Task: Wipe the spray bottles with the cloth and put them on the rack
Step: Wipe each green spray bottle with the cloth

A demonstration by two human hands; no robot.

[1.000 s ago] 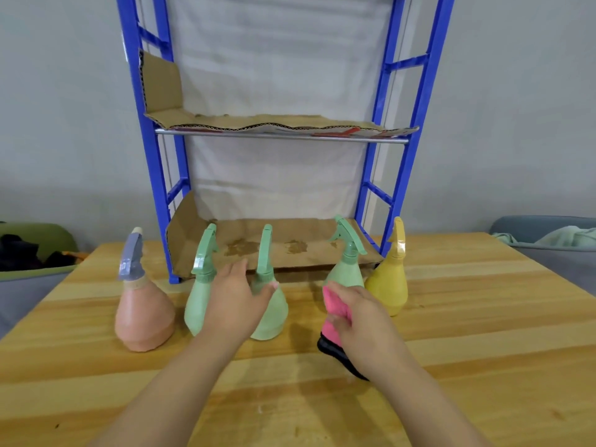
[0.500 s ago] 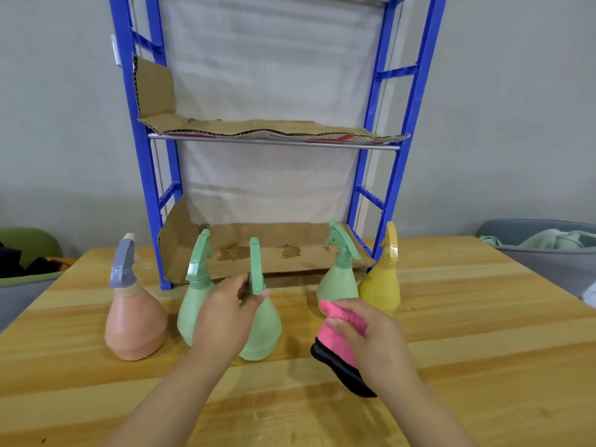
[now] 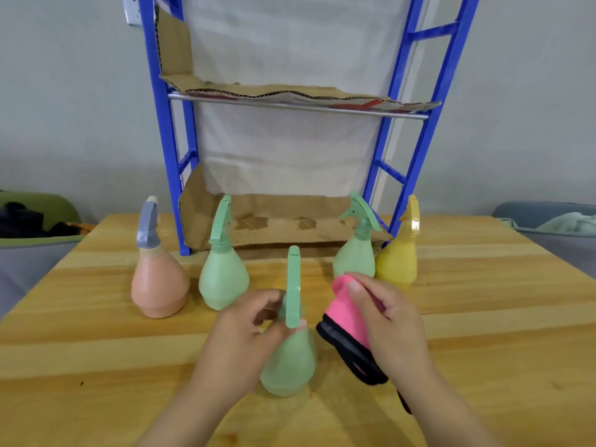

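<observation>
My left hand [image 3: 245, 327] grips the neck of a green spray bottle [image 3: 290, 362], held upright close to me over the wooden table [image 3: 483, 317]. My right hand [image 3: 390, 321] holds a pink and black cloth [image 3: 346, 314] just right of that bottle. Behind stand a peach bottle with a grey trigger [image 3: 159, 285], a second green bottle [image 3: 223, 272], a third green bottle [image 3: 354, 250] and a yellow bottle [image 3: 398, 259]. The blue rack [image 3: 416, 130] rises at the back, its two shelves lined with cardboard and bare of bottles.
A green bin [image 3: 35, 217] with dark items sits off the table's left side. A grey bin [image 3: 548, 221] holding pale cloth sits off the right side. A white sheet hangs behind the rack.
My left hand closed on the middle green bottle and drew it out of the row toward me. My right hand with the cloth stayed beside it.
</observation>
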